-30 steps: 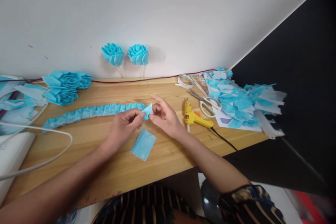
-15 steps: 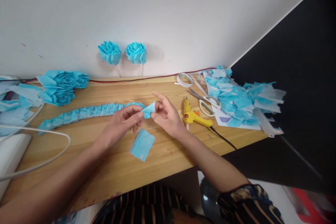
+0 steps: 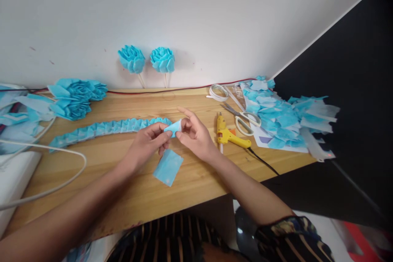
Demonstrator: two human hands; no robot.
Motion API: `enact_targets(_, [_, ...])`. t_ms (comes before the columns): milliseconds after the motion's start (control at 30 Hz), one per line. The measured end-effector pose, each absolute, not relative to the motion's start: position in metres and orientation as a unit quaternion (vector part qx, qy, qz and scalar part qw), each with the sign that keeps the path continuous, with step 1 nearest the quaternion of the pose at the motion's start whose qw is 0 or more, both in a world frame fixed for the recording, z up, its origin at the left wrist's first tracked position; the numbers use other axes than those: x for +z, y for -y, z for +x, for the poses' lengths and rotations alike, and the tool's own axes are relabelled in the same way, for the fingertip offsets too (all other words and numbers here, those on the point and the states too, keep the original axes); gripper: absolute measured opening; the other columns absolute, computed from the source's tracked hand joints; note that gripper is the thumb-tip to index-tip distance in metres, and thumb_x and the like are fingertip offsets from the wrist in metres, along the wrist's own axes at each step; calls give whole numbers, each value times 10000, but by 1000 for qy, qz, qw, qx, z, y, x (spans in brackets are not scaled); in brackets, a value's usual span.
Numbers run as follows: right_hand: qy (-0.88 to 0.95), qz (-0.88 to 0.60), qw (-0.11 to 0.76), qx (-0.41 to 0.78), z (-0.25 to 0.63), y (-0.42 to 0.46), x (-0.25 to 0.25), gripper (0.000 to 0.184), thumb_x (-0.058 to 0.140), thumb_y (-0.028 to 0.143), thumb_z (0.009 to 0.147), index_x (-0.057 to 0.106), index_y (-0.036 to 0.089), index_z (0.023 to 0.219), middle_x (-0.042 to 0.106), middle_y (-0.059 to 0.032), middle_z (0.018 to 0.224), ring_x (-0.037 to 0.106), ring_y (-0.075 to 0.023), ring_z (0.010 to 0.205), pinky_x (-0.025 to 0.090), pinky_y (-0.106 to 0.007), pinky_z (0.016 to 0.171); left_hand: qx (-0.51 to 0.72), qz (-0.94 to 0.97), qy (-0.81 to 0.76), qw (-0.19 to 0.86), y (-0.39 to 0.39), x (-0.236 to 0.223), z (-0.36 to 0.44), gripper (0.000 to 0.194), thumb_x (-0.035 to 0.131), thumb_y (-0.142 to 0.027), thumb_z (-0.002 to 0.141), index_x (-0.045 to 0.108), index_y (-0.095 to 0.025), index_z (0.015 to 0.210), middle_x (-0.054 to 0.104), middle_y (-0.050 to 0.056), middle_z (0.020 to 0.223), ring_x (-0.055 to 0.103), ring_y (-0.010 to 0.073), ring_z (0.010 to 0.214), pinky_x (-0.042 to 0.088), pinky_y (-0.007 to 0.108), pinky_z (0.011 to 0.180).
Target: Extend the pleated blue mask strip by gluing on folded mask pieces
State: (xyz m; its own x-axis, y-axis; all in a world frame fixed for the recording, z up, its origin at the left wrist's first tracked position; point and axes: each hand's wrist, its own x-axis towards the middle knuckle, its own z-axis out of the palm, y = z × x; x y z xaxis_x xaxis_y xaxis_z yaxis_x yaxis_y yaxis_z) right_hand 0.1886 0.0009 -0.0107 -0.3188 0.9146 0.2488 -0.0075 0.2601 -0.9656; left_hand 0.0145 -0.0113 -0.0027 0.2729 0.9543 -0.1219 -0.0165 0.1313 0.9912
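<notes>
Between my two hands is a small folded piece of blue fabric (image 3: 173, 128), thin and paper-like. My left hand (image 3: 150, 141) pinches its left end between thumb and fingers. On its other end, my right hand (image 3: 195, 136) is closed with thumb and fingers, the index finger raised. Just below lies a flat blue square (image 3: 168, 168) of the same material on the table. Behind my left hand runs a long row of folded blue petals (image 3: 104, 128), overlapping one another; its right end passes behind my fingers.
Right of my hands lie a yellow glue gun (image 3: 227, 134), scissors (image 3: 242, 118) and a roll of white tape (image 3: 218, 93). A heap of blue pieces (image 3: 270, 114) covers the far right. Two blue flowers (image 3: 162, 60) on sticks lean on the wall; more flowers (image 3: 76, 96) lie left, near a white cable (image 3: 82, 163).
The view has shifted slightly, so the table's things appear a little to the right. The folded piece looks a bit flatter between my fingers; both hands keep their grip.
</notes>
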Motion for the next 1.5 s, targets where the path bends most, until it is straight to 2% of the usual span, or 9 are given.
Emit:
enact_targets(267, [628,-359,451,523,190,-2,-11,626,631,220,815,409,279,1398,521,30,823,529,-137,776,469,-310,779,432,461,-436,641,10,-10,12,168,682,-332,824,623,-182,777,595,-30,585,495,85,502,394,204,476])
enact_targets(500, [628,-368,447,520,191,-3,-11,629,629,227,817,404,270,1403,548,24,831,538,-144,773,473,-319,783,424,445,-427,664,14,-1,14,231,666,-389,825,604,-178,752,601,-11,600,517,103,511,387,213,456])
enact_targets(767, [650,-364,446,496,190,0,-9,616,627,211,811,431,248,1394,555,24,829,551,-130,767,486,-311,795,429,469,-431,641,11,-6,14,212,690,-360,822,612,-175,753,586,-26,598,498,85,511,395,203,477])
enact_targets(967, [637,-345,440,531,197,-3,-7,551,586,300,872,434,244,1398,636,-24,945,613,-162,906,502,-349,881,441,449,-443,639,10,-6,13,199,681,-344,816,605,-174,747,576,-28,570,477,82,479,373,201,450])
enact_targets(1100, [614,-366,480,508,203,-6,-7,466,592,351,893,507,239,1337,677,-51,1043,631,-178,1006,488,-386,963,437,445,-441,645,10,-6,13,202,680,-342,821,604,-175,738,571,-28,581,485,81,491,370,199,453])
enact_targets(1300, [608,-403,452,514,202,-5,-6,297,601,370,892,660,221,1141,714,-60,1091,661,-185,1023,510,-392,961,431,456,-439,643,10,-8,11,203,675,-352,831,612,-181,741,580,-23,596,499,86,506,375,202,459])
enact_targets(1400, [613,-429,466,472,204,-7,-3,281,591,370,898,674,217,1119,724,-57,1063,669,-182,999,521,-381,936,427,459,-445,639,10,-7,11,213,677,-352,823,608,-177,725,576,-23,579,484,83,488,376,206,460])
enact_targets(1500, [648,-467,482,361,220,-4,4,274,559,348,922,663,225,1143,724,-53,1040,670,-188,978,528,-380,913,432,451,-446,641,10,-6,10,220,683,-346,814,595,-175,706,575,-23,570,473,79,477,367,206,456])
